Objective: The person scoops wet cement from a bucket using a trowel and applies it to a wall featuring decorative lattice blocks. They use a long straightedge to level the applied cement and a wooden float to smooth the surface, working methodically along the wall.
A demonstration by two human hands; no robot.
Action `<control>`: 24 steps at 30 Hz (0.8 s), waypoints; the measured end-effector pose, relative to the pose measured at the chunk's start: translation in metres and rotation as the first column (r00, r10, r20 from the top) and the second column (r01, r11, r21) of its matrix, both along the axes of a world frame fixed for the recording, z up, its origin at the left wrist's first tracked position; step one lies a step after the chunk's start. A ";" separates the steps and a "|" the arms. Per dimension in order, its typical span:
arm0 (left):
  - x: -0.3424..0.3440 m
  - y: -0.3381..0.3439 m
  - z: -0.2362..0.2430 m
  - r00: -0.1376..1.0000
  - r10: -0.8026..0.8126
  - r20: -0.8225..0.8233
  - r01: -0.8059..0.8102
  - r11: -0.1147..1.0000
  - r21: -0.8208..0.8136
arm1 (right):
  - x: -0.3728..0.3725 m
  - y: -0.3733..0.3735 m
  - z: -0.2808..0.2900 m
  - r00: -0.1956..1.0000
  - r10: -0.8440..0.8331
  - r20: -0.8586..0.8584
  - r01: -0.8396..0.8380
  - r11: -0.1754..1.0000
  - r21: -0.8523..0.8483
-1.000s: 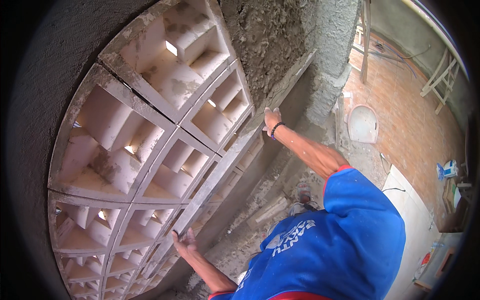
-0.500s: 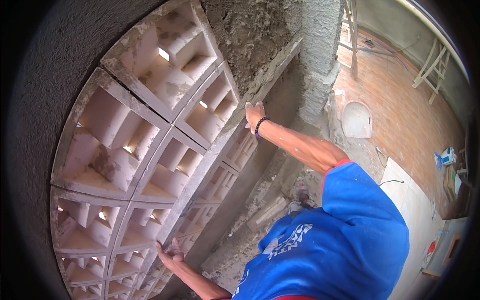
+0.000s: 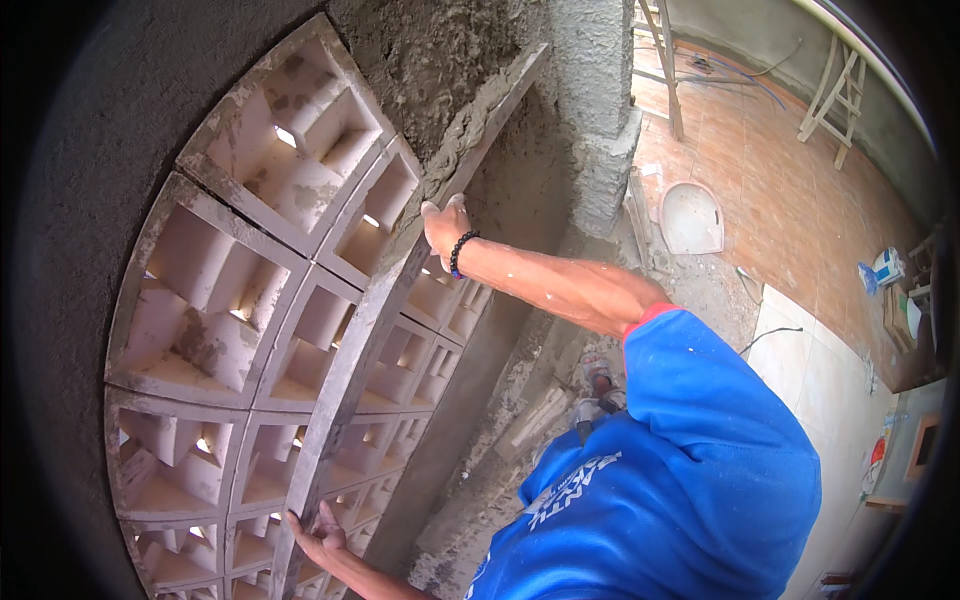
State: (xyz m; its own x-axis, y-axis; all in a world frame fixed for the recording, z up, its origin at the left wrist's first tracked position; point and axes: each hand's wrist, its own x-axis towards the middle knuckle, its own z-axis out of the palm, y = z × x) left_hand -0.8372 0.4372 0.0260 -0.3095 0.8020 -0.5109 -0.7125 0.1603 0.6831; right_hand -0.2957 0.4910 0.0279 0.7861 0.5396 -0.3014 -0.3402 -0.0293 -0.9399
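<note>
A long, straight, mortar-smeared straightedge (image 3: 358, 370) lies slantwise across the wall of pale breeze blocks (image 3: 225, 405). My right hand (image 3: 446, 230), with a dark bead bracelet at its wrist, grips it around the upper middle. Lower down, my left hand (image 3: 318, 538) clasps the bar near the bottom of the picture, its fingers partly hidden behind it. Wet mortar (image 3: 465, 128) is heaped along the bar's upper stretch. Beyond the blocks, rough fresh render (image 3: 420, 65) covers the wall.
A rough plastered column (image 3: 595, 100) stands past the bar's far end. Rubble lies on the floor near my feet (image 3: 597, 385). On the tiled floor are a pale, mortar-stained basin (image 3: 691, 219), a wooden trestle (image 3: 838, 100) and a white container (image 3: 887, 266).
Both hands have moved the straightedge leftward across the blocks, so more blocks show on its right. Mortar has piled up more along its upper part. The view has shifted slightly.
</note>
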 end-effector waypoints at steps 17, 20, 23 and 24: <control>0.004 -0.086 -0.065 0.983 -0.171 0.063 0.156 0.968 0.194 | 0.000 -0.144 -0.077 0.938 0.163 -0.306 -0.015 0.901 0.433; 0.028 -0.098 -0.101 0.970 -0.218 0.106 0.202 0.969 0.144 | 0.014 -0.165 -0.123 0.935 0.106 -0.338 0.021 0.936 0.352; 0.034 -0.109 -0.173 0.971 -0.200 0.134 0.188 0.978 0.093 | 0.024 -0.177 -0.183 0.916 0.041 -0.400 0.060 0.970 0.237; 0.042 -0.113 -0.190 0.969 -0.208 0.130 0.204 0.978 0.046 | 0.028 -0.180 -0.203 0.907 0.010 -0.420 0.078 0.978 0.192</control>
